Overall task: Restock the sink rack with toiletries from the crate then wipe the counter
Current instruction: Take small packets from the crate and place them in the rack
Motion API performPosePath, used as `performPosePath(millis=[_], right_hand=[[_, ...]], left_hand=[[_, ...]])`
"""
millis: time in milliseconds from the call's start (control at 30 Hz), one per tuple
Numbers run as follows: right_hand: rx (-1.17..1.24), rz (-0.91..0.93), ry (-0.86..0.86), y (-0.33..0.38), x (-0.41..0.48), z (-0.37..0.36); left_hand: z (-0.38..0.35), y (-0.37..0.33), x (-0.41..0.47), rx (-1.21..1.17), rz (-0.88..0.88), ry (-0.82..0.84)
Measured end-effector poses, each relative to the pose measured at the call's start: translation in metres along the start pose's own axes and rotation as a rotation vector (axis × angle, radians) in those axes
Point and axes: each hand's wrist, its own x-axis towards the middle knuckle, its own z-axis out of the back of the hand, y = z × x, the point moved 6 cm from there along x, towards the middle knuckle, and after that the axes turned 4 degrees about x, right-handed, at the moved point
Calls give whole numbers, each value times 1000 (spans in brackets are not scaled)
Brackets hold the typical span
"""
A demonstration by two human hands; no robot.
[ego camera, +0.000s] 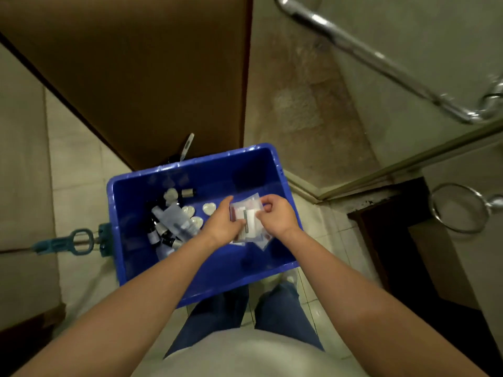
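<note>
Reaching down into the blue crate (206,278), the person has both grips together over its right half, closed on a small stack of clear plastic sachets (246,214) with white contents. The left grip (221,225) holds the stack from the crate's middle side, its thumb lying across the top packet and its forefinger stretched along the far edge. The right grip (276,216) has its fingers curled and pinches the stack's edge nearest the crate's right wall. More clear sachets (262,239) lie on the crate floor just under the held ones. In the crate's left half lies a heap of small dark bottles (163,234) with pale caps, some under a frosted pouch (178,220), and a few round white soaps (209,208) sit between that heap and the grips. The crate stands on the tiled floor (81,186), just in front of the person's jeans-clad legs (217,319). A teal mop clamp (73,242) touches the crate's left wall from outside. Beyond the crate's far rim stands a brown wooden door (136,77). Up and right of the crate are a chrome grab bar (367,55) and a chrome towel ring (457,208).
</note>
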Motion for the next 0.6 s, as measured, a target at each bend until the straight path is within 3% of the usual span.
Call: performPosePath(millis=[300,600], right_hand=[[166,25,-219,0,-43,97],[297,9,-461,-67,-127,202]], left_hand=[[-20,-102,-20,-62,-102,151],[-104,-193,-78,-2,-318,211]])
